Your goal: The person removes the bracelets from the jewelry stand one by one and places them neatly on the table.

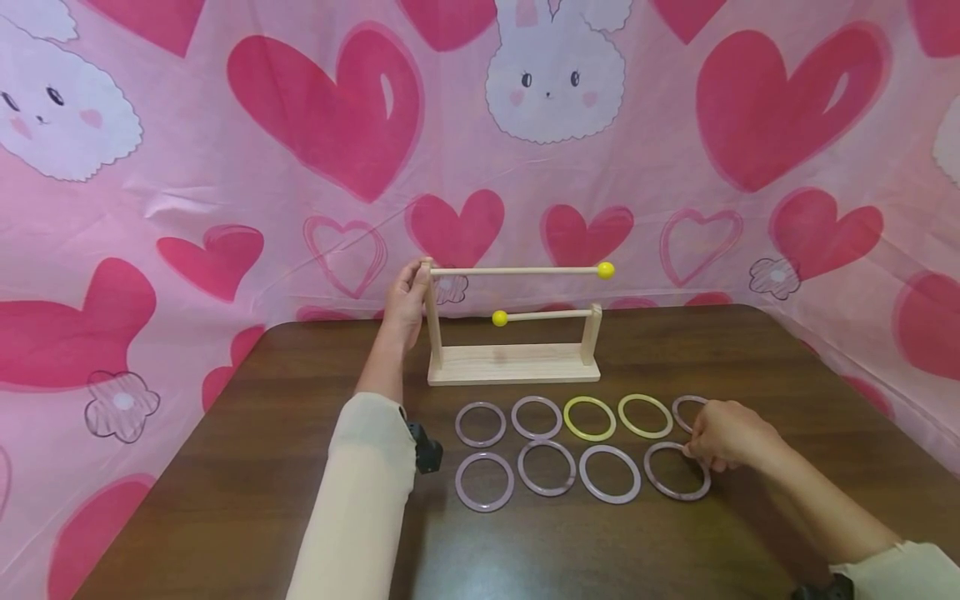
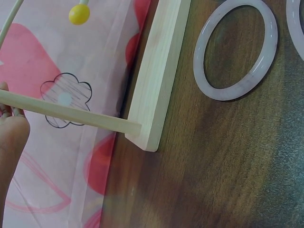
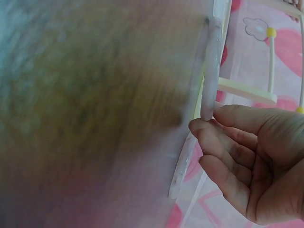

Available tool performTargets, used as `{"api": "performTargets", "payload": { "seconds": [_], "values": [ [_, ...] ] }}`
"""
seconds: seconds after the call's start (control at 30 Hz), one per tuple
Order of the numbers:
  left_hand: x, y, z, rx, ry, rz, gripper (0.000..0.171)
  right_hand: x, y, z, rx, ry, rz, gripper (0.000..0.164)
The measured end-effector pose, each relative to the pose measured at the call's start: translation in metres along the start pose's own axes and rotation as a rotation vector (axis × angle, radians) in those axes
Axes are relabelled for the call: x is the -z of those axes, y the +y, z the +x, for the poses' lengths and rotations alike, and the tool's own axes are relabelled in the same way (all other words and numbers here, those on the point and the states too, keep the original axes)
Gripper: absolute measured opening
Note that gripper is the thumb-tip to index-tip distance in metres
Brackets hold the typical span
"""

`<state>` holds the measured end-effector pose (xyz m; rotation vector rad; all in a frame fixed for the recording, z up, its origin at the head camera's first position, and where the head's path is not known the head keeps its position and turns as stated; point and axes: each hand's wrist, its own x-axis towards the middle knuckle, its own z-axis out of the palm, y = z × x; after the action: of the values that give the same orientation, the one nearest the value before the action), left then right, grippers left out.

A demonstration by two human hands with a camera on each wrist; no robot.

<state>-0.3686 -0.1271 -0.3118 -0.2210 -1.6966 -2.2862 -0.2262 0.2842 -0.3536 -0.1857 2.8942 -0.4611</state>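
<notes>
My left hand (image 1: 405,304) grips the top of the left post (image 1: 433,325) of a wooden stand with a flat base (image 1: 513,367). From that post an upper rod (image 1: 517,271) runs right to a yellow ball; a lower rod (image 1: 551,314) runs left from the shorter right post to another ball. No ring hangs on either rod. At the front right, my right hand (image 1: 735,435) pinches the rim of a pale purple bangle (image 1: 678,497) between thumb and fingertips. In the right wrist view that bangle (image 3: 211,71) appears edge-on, close to the tabletop.
Two rows of bangles lie before the stand on the brown table (image 1: 247,483). Two are yellow, one (image 1: 592,438) beside the other (image 1: 651,436); the others, such as the front left one (image 1: 485,508), are pale purple. A pink heart-patterned cloth (image 1: 315,158) hangs behind.
</notes>
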Motion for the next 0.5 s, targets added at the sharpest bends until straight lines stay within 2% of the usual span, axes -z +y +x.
{"api": "performTargets", "payload": {
  "seconds": [0.5],
  "values": [
    [-0.0001, 0.0004, -0.0001, -0.006, -0.008, -0.004, 0.028, 0.0016, 0.0017, 0.0007, 0.007, -0.013, 0.012, 0.017]
  ]
}}
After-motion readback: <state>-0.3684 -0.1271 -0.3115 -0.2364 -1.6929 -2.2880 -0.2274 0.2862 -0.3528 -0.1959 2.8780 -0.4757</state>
